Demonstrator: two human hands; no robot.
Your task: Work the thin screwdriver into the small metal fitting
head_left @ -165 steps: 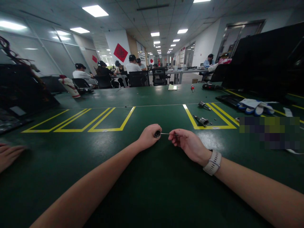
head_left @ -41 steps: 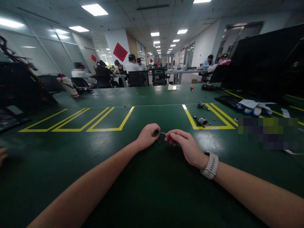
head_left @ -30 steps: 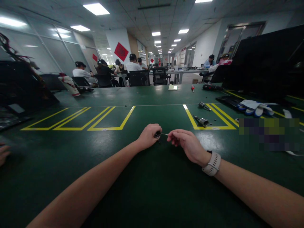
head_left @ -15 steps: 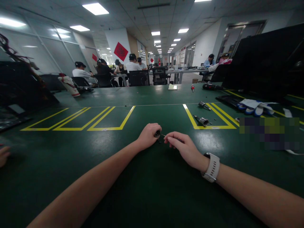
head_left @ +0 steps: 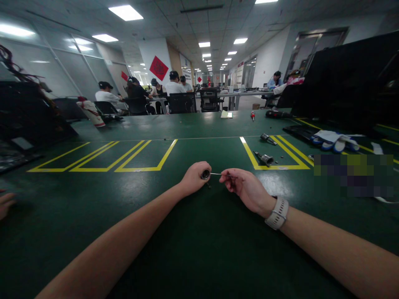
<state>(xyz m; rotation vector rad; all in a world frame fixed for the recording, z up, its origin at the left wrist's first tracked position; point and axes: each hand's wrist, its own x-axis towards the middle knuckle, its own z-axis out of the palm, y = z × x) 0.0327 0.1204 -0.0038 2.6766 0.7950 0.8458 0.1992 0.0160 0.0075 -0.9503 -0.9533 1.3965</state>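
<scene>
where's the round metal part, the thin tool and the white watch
round metal part (head_left: pixel 205 174), head view, on its round end face
thin tool (head_left: pixel 215 174), head view, on its bare shaft
white watch (head_left: pixel 277 213), head view, on its band

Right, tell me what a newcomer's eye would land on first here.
At the centre, the left hand grips a small round metal part while the right hand pinches a thin tool pointed into it. Behind them, bright yellow lines mark boxes on the green table.
</scene>
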